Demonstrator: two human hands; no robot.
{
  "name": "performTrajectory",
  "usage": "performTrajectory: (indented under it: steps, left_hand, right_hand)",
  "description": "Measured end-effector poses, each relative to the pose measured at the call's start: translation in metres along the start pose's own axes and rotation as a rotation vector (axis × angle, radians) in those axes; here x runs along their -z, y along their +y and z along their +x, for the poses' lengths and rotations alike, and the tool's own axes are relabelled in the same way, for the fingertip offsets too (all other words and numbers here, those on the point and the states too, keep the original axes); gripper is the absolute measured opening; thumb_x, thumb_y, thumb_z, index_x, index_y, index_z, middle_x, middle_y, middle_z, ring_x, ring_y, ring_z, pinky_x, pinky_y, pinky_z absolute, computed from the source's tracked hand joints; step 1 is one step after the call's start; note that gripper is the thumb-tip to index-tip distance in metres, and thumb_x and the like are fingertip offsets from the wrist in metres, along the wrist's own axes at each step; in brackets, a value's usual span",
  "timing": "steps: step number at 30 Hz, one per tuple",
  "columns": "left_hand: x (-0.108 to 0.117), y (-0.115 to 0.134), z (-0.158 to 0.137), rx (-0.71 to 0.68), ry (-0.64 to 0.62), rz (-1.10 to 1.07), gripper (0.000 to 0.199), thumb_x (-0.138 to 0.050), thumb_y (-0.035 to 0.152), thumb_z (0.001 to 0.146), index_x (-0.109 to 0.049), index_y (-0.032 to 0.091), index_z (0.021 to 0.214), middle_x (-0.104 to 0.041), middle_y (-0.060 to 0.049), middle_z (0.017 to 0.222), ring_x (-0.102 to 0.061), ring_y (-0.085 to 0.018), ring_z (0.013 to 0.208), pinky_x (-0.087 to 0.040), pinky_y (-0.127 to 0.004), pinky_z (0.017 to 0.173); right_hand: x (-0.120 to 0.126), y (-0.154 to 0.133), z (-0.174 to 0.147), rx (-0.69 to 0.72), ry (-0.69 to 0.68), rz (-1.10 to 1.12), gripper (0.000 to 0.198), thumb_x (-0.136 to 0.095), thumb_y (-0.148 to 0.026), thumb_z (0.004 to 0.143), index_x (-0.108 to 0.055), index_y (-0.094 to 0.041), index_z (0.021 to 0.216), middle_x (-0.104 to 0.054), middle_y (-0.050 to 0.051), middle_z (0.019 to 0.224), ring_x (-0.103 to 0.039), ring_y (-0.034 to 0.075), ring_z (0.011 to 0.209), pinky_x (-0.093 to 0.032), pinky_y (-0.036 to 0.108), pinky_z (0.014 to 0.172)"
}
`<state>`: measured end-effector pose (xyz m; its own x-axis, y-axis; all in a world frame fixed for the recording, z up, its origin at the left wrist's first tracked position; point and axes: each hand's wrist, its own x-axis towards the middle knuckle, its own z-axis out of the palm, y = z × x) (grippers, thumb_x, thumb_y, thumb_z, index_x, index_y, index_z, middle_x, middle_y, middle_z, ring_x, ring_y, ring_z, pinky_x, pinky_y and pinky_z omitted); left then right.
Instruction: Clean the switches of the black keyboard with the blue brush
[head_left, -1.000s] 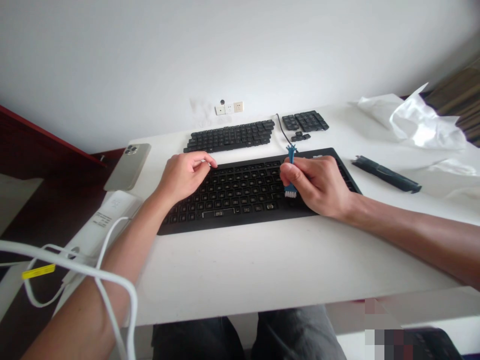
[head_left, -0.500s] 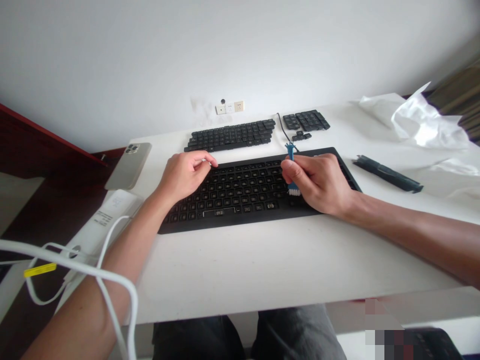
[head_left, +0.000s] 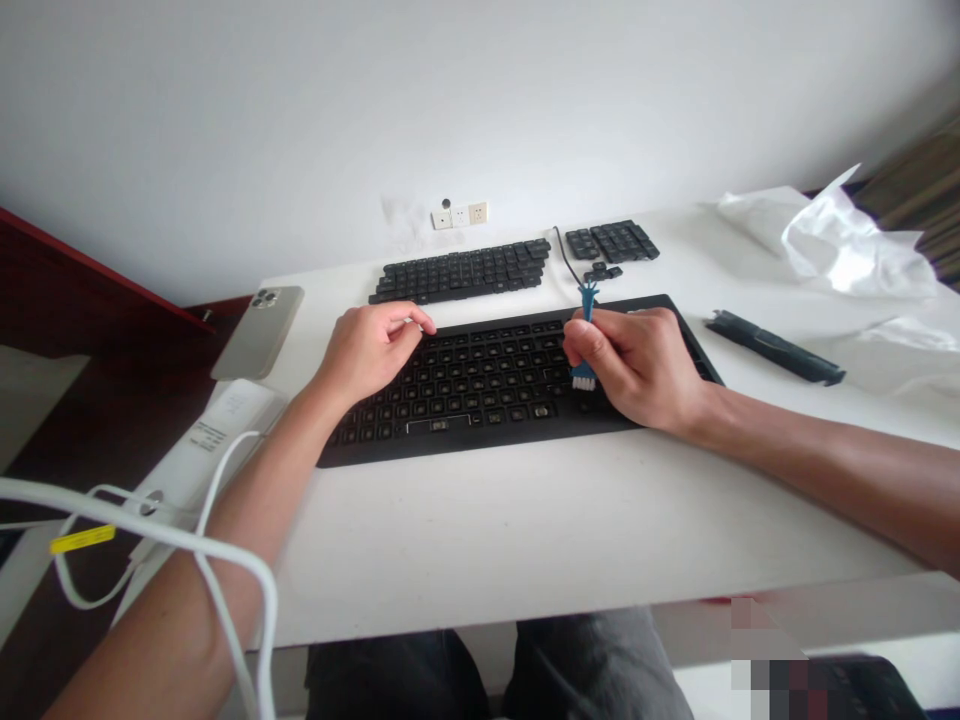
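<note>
A black keyboard base (head_left: 480, 375) with its keycaps off lies on the white table, exposing rows of key sockets. My left hand (head_left: 371, 345) is curled over its far left corner, fingers bent at the edge; the undersides of the fingers are hidden. My right hand (head_left: 637, 360) grips a small blue brush (head_left: 588, 302) over the right part of the base. The brush stands nearly upright, white bristles down and a splayed blue end up. Whether the bristles touch the sockets is hard to see.
Black keycaps (head_left: 465, 270) lie in rows behind the base, with a number-pad group (head_left: 619, 240) to their right. A long dark plastic piece (head_left: 776, 347) and a clear plastic bag (head_left: 847, 240) are at right. At left are a phone (head_left: 259, 330), a white power strip (head_left: 214, 430) and white cables (head_left: 225, 555).
The brush has tilted in my right hand: its bristles have shifted slightly left and its top slightly right. My left hand and the keyboard base have stayed in place.
</note>
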<state>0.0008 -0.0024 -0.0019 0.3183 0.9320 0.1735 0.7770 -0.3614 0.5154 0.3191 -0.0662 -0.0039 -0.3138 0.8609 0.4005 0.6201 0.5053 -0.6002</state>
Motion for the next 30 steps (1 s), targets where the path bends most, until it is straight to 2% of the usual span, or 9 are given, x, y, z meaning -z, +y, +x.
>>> performTrajectory:
  steps: [3,7,18,22,26,30]
  left_hand:
    - [0.0,-0.0004,0.0,-0.003,-0.002,0.0,0.029,-0.056,0.026,0.094,-0.085,0.022,0.094,-0.052,0.004,0.052,-0.039,-0.013,0.051,-0.031,-0.03,0.061]
    - [0.0002,0.0006,-0.0003,0.0,-0.002,0.004,0.029,-0.056,0.026,0.094,-0.085,0.023,0.094,-0.051,0.004,0.051,-0.038,-0.013,0.05,-0.031,-0.03,0.061]
    - [0.0001,0.0008,-0.0002,0.004,0.0,-0.005,0.028,-0.056,0.026,0.094,-0.084,0.023,0.093,-0.05,0.004,0.051,-0.038,-0.013,0.05,-0.031,-0.031,0.061]
    - [0.0,0.0008,-0.0001,0.0,0.001,0.003,0.028,-0.057,0.025,0.093,-0.084,0.023,0.092,-0.049,0.004,0.051,-0.038,-0.013,0.051,-0.031,-0.031,0.062]
    - [0.0,0.0008,-0.0004,-0.003,0.005,-0.003,0.027,-0.057,0.025,0.093,-0.084,0.023,0.092,-0.048,0.004,0.051,-0.038,-0.013,0.051,-0.031,-0.031,0.062]
    - [0.0001,0.0006,-0.0008,0.002,0.002,-0.01,0.027,-0.057,0.025,0.094,-0.084,0.023,0.093,-0.049,0.004,0.05,-0.037,-0.014,0.051,-0.031,-0.031,0.061]
  right_hand:
    - [0.0004,-0.0003,0.0001,0.0,-0.04,0.001,0.061,-0.041,-0.059,0.115,-0.059,-0.023,0.07,-0.057,-0.001,0.054,-0.046,0.013,0.045,-0.035,0.032,0.052]
    - [0.0012,0.0002,0.0011,-0.003,0.024,-0.012,0.06,-0.041,-0.06,0.115,-0.06,-0.023,0.072,-0.058,0.0,0.056,-0.049,0.014,0.047,-0.036,0.033,0.053]
    - [0.0002,0.001,0.0002,-0.013,-0.044,0.002,0.058,-0.044,-0.057,0.115,-0.059,-0.023,0.07,-0.057,-0.001,0.054,-0.047,0.013,0.046,-0.037,0.032,0.053]
    - [-0.0001,0.0019,-0.0006,0.01,0.057,0.021,0.057,-0.041,-0.055,0.116,-0.062,-0.022,0.074,-0.059,0.0,0.058,-0.051,0.014,0.049,-0.038,0.033,0.055]
    - [-0.0003,0.0021,0.0001,0.001,-0.03,-0.002,0.058,-0.043,-0.058,0.115,-0.063,-0.022,0.073,-0.057,-0.002,0.054,-0.047,0.013,0.046,-0.037,0.032,0.054]
    - [-0.0003,0.0003,0.0002,0.001,-0.009,0.003,0.058,-0.042,-0.06,0.115,-0.064,-0.023,0.075,-0.061,-0.001,0.058,-0.05,0.014,0.048,-0.038,0.031,0.054]
